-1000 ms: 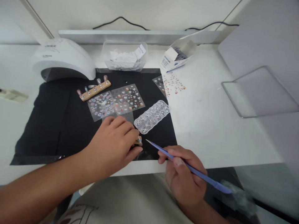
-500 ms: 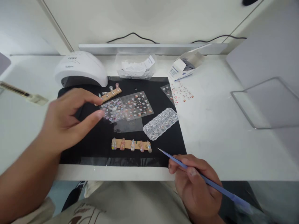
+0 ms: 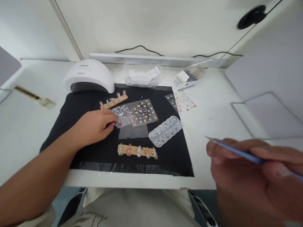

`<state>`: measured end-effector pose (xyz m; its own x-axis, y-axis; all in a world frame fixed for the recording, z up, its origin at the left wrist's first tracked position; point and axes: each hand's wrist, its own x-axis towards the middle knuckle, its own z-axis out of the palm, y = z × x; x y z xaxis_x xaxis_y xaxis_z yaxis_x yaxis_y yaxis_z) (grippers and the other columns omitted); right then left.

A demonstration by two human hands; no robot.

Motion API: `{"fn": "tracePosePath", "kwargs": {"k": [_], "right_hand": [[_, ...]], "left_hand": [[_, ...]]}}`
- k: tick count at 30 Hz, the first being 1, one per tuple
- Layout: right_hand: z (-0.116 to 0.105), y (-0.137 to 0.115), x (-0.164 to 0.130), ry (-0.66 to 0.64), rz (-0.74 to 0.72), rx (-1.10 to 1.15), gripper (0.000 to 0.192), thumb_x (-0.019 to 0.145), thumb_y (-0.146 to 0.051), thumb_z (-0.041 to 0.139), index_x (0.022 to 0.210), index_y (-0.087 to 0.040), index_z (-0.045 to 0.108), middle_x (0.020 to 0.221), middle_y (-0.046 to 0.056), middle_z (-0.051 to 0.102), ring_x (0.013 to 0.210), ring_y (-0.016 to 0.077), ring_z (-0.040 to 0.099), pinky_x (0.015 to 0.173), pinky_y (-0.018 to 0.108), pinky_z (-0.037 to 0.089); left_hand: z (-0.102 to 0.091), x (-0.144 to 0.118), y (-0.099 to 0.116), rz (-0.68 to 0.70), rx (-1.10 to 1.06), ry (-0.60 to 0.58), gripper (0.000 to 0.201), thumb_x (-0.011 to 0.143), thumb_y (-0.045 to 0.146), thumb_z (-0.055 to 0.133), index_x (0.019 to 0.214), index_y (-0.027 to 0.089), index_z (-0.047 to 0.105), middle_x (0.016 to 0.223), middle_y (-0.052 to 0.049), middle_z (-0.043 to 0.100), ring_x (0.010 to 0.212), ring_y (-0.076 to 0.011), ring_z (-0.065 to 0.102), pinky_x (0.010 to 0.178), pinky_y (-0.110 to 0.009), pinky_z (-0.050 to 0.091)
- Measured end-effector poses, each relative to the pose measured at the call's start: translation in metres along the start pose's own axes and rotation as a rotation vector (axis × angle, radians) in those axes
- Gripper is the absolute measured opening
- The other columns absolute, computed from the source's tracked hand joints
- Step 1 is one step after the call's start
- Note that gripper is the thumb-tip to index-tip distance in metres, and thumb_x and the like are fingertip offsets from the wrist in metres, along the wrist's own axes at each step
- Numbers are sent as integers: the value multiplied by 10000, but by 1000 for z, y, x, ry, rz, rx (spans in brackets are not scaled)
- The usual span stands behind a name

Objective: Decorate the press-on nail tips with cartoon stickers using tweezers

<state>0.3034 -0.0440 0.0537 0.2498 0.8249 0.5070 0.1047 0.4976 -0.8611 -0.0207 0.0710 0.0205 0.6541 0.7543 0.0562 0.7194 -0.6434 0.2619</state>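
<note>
1. Your left hand [image 3: 94,126] lay on the black mat [image 3: 71,110], fingers curled, tips touching the sticker sheet [image 3: 121,115], maybe to keep it from sliding.
2. Your right hand [image 3: 251,179] pinched thin blue tweezers [image 3: 236,153], lifted near you on the right.
3. The nail strip [image 3: 137,151] sat near you, mid-mat, easy to reach.

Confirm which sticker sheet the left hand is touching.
The leftmost sticker sheet: the left hand has fingertips on its left edge. The other sheets lie untouched farther right.
</note>
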Motion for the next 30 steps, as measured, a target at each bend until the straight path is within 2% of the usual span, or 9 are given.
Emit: {"fn": "tracePosePath", "kwargs": {"k": [1, 3, 6, 10, 13, 16, 20, 26, 30], "right_hand": [[5, 0, 15, -37, -56, 56, 102, 836, -364, 760, 883, -293, 816, 689, 45, 733, 562, 192, 678, 480, 400, 519], [18, 9, 42, -87, -77, 87, 115, 815, -368, 781, 843, -263, 816, 728, 38, 751, 558, 190, 688, 474, 393, 520], [39, 40, 68, -134, -52, 89, 91, 811, -373, 770, 841, -293, 799, 698, 7, 736, 527, 171, 642, 493, 366, 500], [47, 85, 72, -157, 19, 80, 81, 838, -340, 729, 838, -268, 765, 701, -8, 736, 520, 146, 627, 498, 320, 497], [41, 102, 65, -171, 54, 54, 78, 845, -312, 712, 854, -246, 753, 743, 8, 743, 575, 155, 652, 541, 321, 523], [36, 105, 62, -178, 65, 44, 89, 867, -299, 677, 881, -247, 748, 759, 14, 740, 602, 159, 656, 569, 324, 536], [37, 101, 62, -210, 71, 29, 83, 862, -273, 673, 851, -235, 746, 744, 18, 727, 603, 156, 654, 556, 305, 533], [38, 97, 59, -236, 27, -5, 99, 879, -288, 663, 855, -223, 734, 738, 21, 711, 602, 157, 649, 548, 306, 534], [36, 101, 59, -200, -50, -38, 166, 936, -335, 628, 924, -187, 699, 791, 14, 690, 647, 135, 641, 598, 296, 547]], "left_hand": [[1, 1, 0, -2, 3, 8, 291, 932, 216, 429, 978, 178, 713, 1006, -97, 713, 919, -261, 690, 783, -388, 550], [3, 2, 1, -7, 16, 28, 282, 941, 239, 453, 1036, 164, 707, 1068, -119, 691, 990, -278, 668, 861, -428, 550], [8, 4, 3, -24, 49, 51, 299, 936, 316, 545, 1133, 144, 689, 1111, -141, 671, 1079, -310, 627, 1000, -511, 497], [17, 8, 7, -61, 86, 58, 386, 912, 360, 625, 1230, 145, 662, 1122, -150, 660, 1091, -338, 596, 1033, -581, 462], [21, 10, 10, -100, 100, 54, 385, 909, 369, 643, 1214, 137, 670, 1103, -152, 648, 1079, -345, 575, 1001, -578, 484], [20, 9, 13, -139, 110, 48, 313, 896, 362, 664, 1139, 168, 702, 1098, -138, 632, 1042, -331, 565, 945, -541, 522], [19, 7, 15, -175, 115, 44, 301, 857, 357, 713, 1111, 194, 701, 1221, -140, 604, 1108, -342, 545, 975, -540, 512], [23, 8, 14, -215, 147, 48, 573, 875, 412, 683, 1378, 168, 561, 1403, -185, 551, 1207, -383, 517, 1021, -572, 470], [24, 8, 13, -223, 175, 45, 620, 891, 457, 648, 1446, 217, 509, 1450, -156, 542, 1213, -377, 533, 997, -547, 485]]}}
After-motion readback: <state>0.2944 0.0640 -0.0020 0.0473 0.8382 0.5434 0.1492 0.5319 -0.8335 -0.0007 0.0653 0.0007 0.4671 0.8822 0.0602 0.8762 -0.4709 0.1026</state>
